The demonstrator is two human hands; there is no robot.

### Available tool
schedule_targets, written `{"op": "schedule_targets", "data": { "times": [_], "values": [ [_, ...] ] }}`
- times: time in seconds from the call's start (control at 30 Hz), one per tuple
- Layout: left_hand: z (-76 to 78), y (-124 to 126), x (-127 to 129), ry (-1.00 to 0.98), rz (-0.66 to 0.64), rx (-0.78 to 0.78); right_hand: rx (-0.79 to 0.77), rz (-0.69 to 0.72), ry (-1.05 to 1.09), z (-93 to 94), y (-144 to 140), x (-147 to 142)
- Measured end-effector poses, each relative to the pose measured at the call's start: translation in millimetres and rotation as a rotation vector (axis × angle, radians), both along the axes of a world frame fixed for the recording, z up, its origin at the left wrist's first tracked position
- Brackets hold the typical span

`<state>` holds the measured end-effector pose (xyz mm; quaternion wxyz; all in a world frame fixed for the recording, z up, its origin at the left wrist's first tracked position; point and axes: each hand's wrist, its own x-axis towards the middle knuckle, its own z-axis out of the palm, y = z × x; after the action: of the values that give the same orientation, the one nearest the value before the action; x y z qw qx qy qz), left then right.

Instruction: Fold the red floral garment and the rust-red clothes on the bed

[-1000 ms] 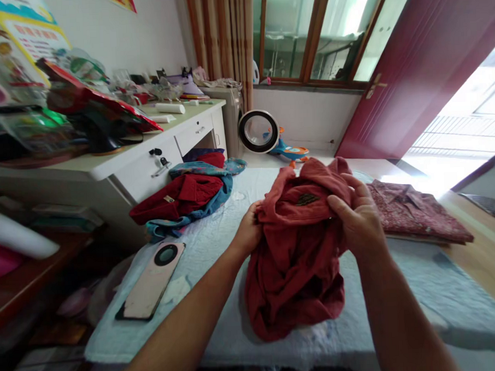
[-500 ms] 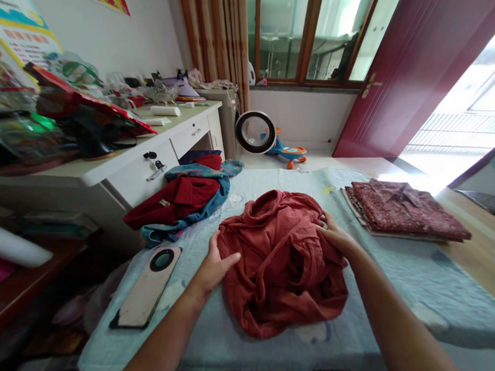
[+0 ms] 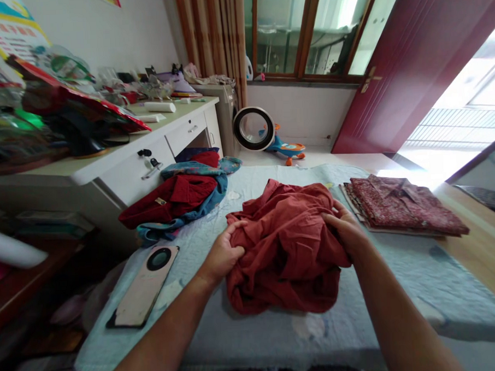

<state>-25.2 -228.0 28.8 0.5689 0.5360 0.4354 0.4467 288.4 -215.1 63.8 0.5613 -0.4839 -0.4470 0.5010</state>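
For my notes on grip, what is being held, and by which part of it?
The rust-red garment, by bunched cloth at its two sides: left hand and right hand.

I view a surface point(image 3: 486, 257) under pale blue cloth point(image 3: 403, 293), bearing a rust-red garment point(image 3: 291, 249) between my fingers point(image 3: 236, 251), phone point(image 3: 141, 294) and heaped clothes point(image 3: 190, 190) left of them, folded clothes point(image 3: 408, 208) right.

Rust-red garment point(image 3: 285, 247): matt, creased cloth; blanket point(image 3: 403, 271): matt, rough-textured cloth; door handle point(image 3: 371, 79): glossy metal
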Motion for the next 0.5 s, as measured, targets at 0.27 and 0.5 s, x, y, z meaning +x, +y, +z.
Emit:
{"op": "schedule_targets", "data": {
  "times": [0.27, 0.5],
  "values": [
    [49.5, 36.2, -64.9, 0.239, 0.144, 0.31, -0.074, 0.012, -0.099, 15.5, -23.8, 44.8],
    [15.6, 28.4, -66.5, 1.038, 0.379, 0.491, -0.126, -0.138, -0.538, -29.5, -22.6, 51.5]
  ]
}}
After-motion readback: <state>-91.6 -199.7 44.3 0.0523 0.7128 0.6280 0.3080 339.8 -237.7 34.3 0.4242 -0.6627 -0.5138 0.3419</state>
